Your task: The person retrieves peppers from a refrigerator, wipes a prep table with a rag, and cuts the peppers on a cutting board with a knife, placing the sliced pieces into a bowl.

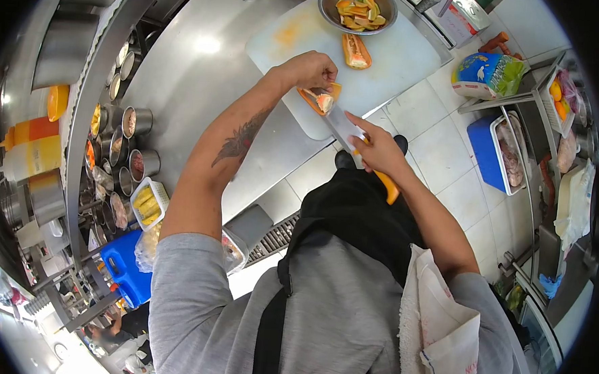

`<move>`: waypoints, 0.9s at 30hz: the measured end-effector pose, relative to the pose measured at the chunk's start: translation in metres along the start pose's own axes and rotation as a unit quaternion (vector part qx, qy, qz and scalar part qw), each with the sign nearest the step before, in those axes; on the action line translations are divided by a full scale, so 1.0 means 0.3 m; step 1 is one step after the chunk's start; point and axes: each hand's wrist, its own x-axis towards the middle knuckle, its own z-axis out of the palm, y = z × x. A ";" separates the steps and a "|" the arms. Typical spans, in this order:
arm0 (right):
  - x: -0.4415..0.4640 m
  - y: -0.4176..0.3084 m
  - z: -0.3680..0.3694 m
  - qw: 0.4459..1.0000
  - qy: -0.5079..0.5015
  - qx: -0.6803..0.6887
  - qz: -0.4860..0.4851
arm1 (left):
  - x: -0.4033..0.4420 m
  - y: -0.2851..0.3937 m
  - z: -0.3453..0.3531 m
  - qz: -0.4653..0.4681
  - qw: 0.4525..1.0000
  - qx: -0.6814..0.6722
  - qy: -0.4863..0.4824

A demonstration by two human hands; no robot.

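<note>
My left hand (316,71) grips a piece of orange bell pepper (335,90) over the near edge of the white cutting board (394,67). Pale core and seeds show on the pepper's cut side. In my right hand (377,150) is a knife (344,128) with a yellow handle, its blade angled up against the pepper. Beyond my hands, another bell pepper half (355,53) lies on the board with its inside facing up. A metal bowl (325,11) of orange and yellow pepper pieces stands at the board's far side.
The steel counter (189,86) runs to the left, with several metal containers (137,121) and a white basket of yellow food (151,205) along it. At right are a blue bin (485,153), a printed bag (485,76) and shelving. Below the counter is tiled floor (444,144).
</note>
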 end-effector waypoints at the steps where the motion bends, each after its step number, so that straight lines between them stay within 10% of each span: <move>1: -0.021 0.021 -0.014 1.000 -0.019 0.006 0.011 | 0.000 0.001 0.002 0.005 1.000 -0.012 0.013; 8: 0.029 -0.002 0.120 0.993 -0.016 -0.051 -0.110 | -0.008 -0.011 -0.003 -0.041 0.998 -0.014 0.045; 13: 0.000 0.033 0.031 0.974 -0.003 -0.167 -0.153 | -0.112 -0.009 -0.033 -0.090 0.956 -0.077 0.268; 18: -0.123 0.000 -0.160 0.980 -0.135 -0.139 -0.037 | -0.207 0.153 0.103 -0.070 0.970 0.057 0.225; 27: -0.263 0.115 -0.489 0.987 -0.145 -0.068 0.031 | -0.262 0.135 -0.067 -0.172 0.938 -0.266 0.143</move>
